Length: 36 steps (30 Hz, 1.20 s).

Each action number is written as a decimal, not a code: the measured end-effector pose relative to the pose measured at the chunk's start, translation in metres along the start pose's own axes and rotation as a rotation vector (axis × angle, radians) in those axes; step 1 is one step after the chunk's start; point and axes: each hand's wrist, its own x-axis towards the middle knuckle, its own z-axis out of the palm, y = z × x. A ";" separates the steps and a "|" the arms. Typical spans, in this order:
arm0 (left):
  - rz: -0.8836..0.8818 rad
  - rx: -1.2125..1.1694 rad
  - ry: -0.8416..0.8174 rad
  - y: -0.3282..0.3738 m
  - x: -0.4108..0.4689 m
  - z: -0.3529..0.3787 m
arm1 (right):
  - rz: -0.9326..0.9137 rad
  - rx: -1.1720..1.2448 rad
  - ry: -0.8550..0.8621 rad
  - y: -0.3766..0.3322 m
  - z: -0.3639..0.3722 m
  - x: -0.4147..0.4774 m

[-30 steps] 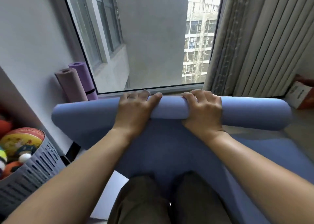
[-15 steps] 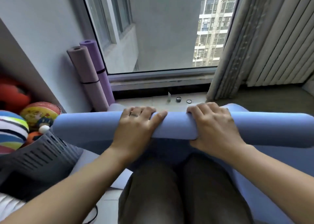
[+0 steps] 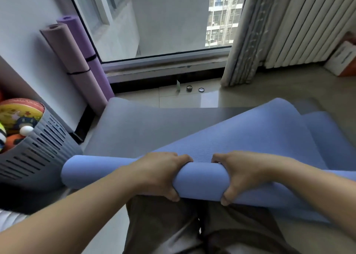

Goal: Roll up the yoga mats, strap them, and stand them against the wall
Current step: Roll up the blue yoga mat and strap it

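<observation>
change: blue mat roll (image 3: 202, 182) lowered onto lap (image 3: 163, 225) | left grip (image 3: 159, 173), right grip (image 3: 244, 174) curled round it, thumbs beneath | loose sheet (image 3: 250, 134) ahead of grips | judged: rolling unfinished, no strap yet

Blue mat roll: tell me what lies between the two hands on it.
In the head view, only a bare stretch of the blue mat roll lies between the left hand and the right hand, which both grip it.

Daylight enters through the window (image 3: 169, 19); edges bend, the foreground perhaps slightly blurred.
</observation>
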 end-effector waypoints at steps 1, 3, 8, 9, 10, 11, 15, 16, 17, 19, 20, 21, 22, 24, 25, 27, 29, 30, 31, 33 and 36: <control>0.005 -0.034 -0.047 0.000 0.001 -0.001 | -0.001 0.048 -0.015 0.003 0.002 0.002; -0.009 -0.133 -0.159 -0.005 0.006 -0.006 | -0.018 0.047 0.042 0.005 0.007 0.000; -0.048 -0.215 -0.474 -0.019 0.038 -0.021 | -0.056 -0.373 0.343 -0.007 0.037 -0.022; -0.045 -0.211 -0.526 -0.019 0.044 -0.024 | -0.036 -0.402 0.338 -0.008 0.042 -0.021; -0.041 -0.193 -0.559 -0.019 0.050 -0.027 | -0.014 -0.412 0.334 -0.008 0.046 -0.017; -0.045 -0.159 -0.574 -0.019 0.054 -0.029 | 0.005 -0.400 0.341 -0.006 0.047 -0.011; -0.109 -0.064 -0.376 -0.021 0.051 -0.027 | 0.006 -0.199 0.345 0.009 0.028 0.008; -0.111 -0.071 -0.270 -0.019 0.046 -0.023 | -0.004 -0.144 0.297 0.013 0.021 0.013; -0.099 -0.044 -0.163 -0.015 0.039 -0.017 | -0.015 -0.083 0.226 0.018 0.012 0.018; -0.061 0.153 0.071 -0.006 0.024 0.003 | -0.026 0.066 0.058 0.024 -0.007 0.028; -0.048 0.271 0.184 -0.004 0.021 0.015 | -0.019 0.127 -0.018 0.027 -0.015 0.033; -0.056 0.301 0.264 -0.004 0.019 0.024 | -0.008 0.157 -0.074 0.029 -0.021 0.037; -0.053 0.287 0.333 -0.007 0.021 0.031 | -0.001 0.162 -0.098 0.029 -0.025 0.039; -0.066 0.227 0.321 -0.013 0.028 0.030 | 0.010 0.111 -0.044 0.025 -0.024 0.038; -0.081 0.225 0.272 -0.013 0.031 0.024 | 0.015 0.022 0.044 0.022 -0.018 0.035; -0.095 0.194 0.209 -0.017 0.036 0.018 | -0.002 -0.255 0.264 0.014 0.000 0.029; -0.082 0.153 0.130 -0.021 0.044 0.009 | -0.021 -0.403 0.401 0.007 0.020 0.028; -0.066 0.134 0.085 -0.023 0.048 0.006 | -0.012 -0.410 0.440 0.005 0.025 0.030; -0.059 0.105 0.040 -0.024 0.052 0.000 | -0.001 -0.388 0.470 0.006 0.025 0.033; -0.055 0.032 -0.029 -0.028 0.059 -0.008 | 0.009 -0.310 0.492 0.011 0.016 0.038; -0.078 0.092 0.013 -0.028 0.060 -0.011 | -0.008 -0.227 0.450 0.019 -0.002 0.043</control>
